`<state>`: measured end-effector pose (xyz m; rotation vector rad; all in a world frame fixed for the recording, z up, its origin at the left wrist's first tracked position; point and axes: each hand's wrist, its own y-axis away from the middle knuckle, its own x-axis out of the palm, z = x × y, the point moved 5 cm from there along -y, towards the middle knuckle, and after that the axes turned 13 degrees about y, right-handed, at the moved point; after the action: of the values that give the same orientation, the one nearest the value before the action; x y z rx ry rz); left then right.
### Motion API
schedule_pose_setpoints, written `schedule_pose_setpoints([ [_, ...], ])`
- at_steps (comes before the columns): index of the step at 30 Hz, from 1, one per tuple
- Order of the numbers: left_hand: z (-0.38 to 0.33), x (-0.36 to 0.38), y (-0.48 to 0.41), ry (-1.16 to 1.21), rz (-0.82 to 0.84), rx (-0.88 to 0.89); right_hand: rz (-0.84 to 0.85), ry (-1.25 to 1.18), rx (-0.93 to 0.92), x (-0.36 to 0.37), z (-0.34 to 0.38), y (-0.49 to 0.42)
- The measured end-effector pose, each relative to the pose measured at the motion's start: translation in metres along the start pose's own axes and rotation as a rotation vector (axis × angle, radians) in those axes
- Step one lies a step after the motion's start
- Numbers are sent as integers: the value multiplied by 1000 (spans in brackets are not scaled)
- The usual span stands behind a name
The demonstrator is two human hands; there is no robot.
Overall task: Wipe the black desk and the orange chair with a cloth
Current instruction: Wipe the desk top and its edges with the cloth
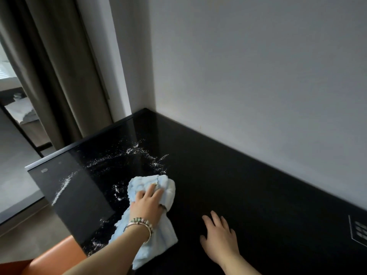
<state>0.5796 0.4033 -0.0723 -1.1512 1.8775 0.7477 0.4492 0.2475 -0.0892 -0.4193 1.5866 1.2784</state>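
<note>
i start with the black desk [248, 185], a hard glossy slab set into the wall corner, rigid and slick, so it needs pressure, not grip. white powdery specks [139, 153] lie scattered across its left half. the orange chair [57, 255] shows only as a corner at the lower left, under the desk's edge; i judge it firm and smooth. the pale blue cloth [158, 241] lies on the desk by the specks, soft, light, bunched and floppy; i'd hold it in the bunched middle so the tail doesn't drag. my left hand [148, 207] presses down on it, fingers spread over the wad. my right hand [220, 237] rests flat on bare desk, fingers relaxed, holding nothing.
</note>
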Motion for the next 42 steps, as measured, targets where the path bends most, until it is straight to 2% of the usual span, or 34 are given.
schedule_pose_setpoints([
  [2, -35, 3, 12, 29, -27, 87, -32, -47, 46, -2, -10, 6],
  [5, -77, 39, 37, -5, 86, 187, -104, -96, 135, -2, -33, 15],
  [8, -89, 70, 59, -54, 171, 197, -132, -91, 149, 0, -47, 23],
  [13, -44, 53, 47, -110, 83, 36, -78, -70, 72, 6, -58, 31],
  [17, -30, 24, 30, -87, -19, -109, -142, -113, 60, 4, -65, 34],
  [19, -63, 33, 33, -59, -26, -16, -180, -131, 95, 2, -70, 35],
  [22, -123, 84, 58, -32, 118, 222, -202, -165, 123, 1, -79, 35],
  [24, -137, 106, 74, -59, 188, 257, -216, -164, 139, 2, -83, 37],
  [31, -57, 65, 72, -124, 83, 119, -184, -75, 128, 11, -75, 46],
  [37, -11, 27, 70, -118, 1, -63, -265, -38, -16, 13, -30, 50],
  [38, -17, 28, 73, -116, 15, -22, -274, -33, -33, 12, -21, 50],
  [40, -33, 39, 84, -159, 58, 233, -288, -11, -56, 11, -5, 49],
  [42, -24, 46, 90, -178, 126, 277, -292, -2, -73, 10, 12, 46],
])
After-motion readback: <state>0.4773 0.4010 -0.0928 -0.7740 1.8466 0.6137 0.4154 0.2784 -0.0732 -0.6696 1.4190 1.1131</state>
